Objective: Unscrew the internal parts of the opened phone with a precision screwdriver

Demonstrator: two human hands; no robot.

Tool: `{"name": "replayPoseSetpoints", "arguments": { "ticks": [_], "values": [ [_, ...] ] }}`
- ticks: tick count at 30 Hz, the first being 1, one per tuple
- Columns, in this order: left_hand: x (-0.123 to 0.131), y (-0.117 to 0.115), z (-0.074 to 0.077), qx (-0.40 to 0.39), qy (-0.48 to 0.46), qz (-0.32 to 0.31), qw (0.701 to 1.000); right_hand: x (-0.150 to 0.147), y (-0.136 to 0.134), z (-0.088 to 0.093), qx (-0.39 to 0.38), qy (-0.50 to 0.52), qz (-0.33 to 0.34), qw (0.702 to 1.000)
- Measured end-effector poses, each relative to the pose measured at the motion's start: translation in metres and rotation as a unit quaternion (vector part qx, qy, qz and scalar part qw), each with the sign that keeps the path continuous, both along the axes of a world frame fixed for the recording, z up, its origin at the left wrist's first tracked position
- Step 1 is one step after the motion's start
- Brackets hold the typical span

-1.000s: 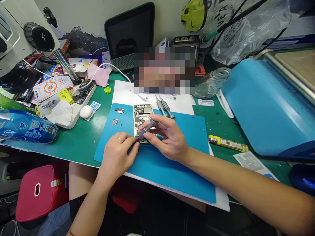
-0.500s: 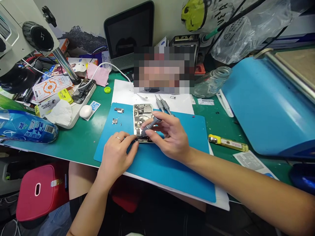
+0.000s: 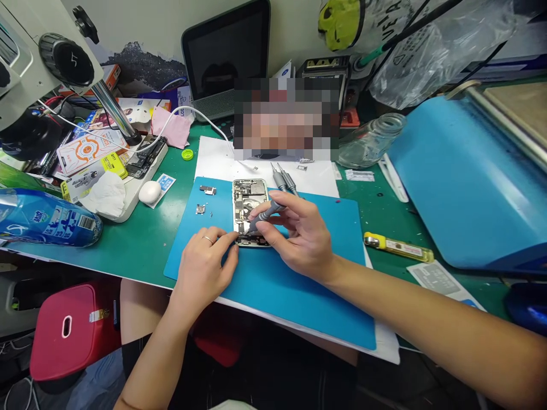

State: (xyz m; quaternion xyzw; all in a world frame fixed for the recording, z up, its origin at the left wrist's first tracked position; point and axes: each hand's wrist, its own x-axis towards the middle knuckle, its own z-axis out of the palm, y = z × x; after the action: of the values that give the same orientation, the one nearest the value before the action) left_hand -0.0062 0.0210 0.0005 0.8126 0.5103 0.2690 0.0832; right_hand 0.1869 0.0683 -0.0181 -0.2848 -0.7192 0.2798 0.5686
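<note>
Screwdriver (image 3: 265, 215) is clamped in the right hand (image 3: 303, 239) fingers (image 3: 273, 229), its tip down inside the opened phone (image 3: 249, 199) just beyond them. The left hand (image 3: 205, 267) fingers (image 3: 228, 251), held together, grip the phone's near corner against the blue mat (image 3: 307, 296). A steady, upright driver and light pressure seem wise.

left hand (image 3: 204, 267): thin pale ring (image 3: 207, 240) on one finger | right hand (image 3: 301, 239): bare | forearms (image 3: 427, 324): bare, unsleeved
</note>
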Motion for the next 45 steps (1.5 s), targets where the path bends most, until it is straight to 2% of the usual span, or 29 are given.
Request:
{"name": "replayPoseSetpoints", "arguments": {
  "ticks": [15, 21, 45],
  "values": [
    [-0.0019, -0.0001, -0.0019, -0.005, 0.015, -0.008, 1.0, 0.0013, -0.0003, -0.0013, -0.016, -0.002, 0.014, 1.0],
    [-0.0024, 0.0001, -0.0017, -0.01, 0.026, -0.012, 1.0, 0.0023, 0.0002, 0.0007, 0.001, -0.025, 0.03, 0.999],
    [-0.0023, 0.0005, -0.0018, -0.011, 0.033, -0.012, 0.999, 0.0025, 0.0003, -0.0033, 0.006, -0.038, 0.026, 0.999]
  ]
}}
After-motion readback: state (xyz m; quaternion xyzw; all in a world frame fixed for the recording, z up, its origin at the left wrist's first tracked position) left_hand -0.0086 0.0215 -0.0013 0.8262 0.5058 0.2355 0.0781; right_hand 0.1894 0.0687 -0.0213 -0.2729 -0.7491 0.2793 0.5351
